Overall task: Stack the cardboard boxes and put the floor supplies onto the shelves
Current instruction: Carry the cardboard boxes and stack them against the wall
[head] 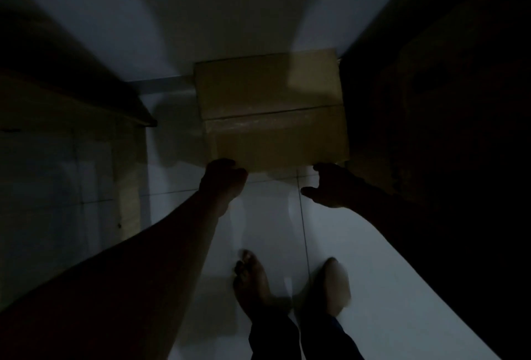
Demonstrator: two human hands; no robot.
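One cardboard box (273,112) on the floor (373,259), shelf (71,92) to its left. Your left hand (222,178) curls at its corner, grip unclear; right hand (330,187) spread wide.

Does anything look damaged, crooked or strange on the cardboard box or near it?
Nothing clearly stands out. The cardboard box looks closed and undented, on the floor by the wall. The left hand and right hand are at its near edge. The picture is too dark to show small damage.
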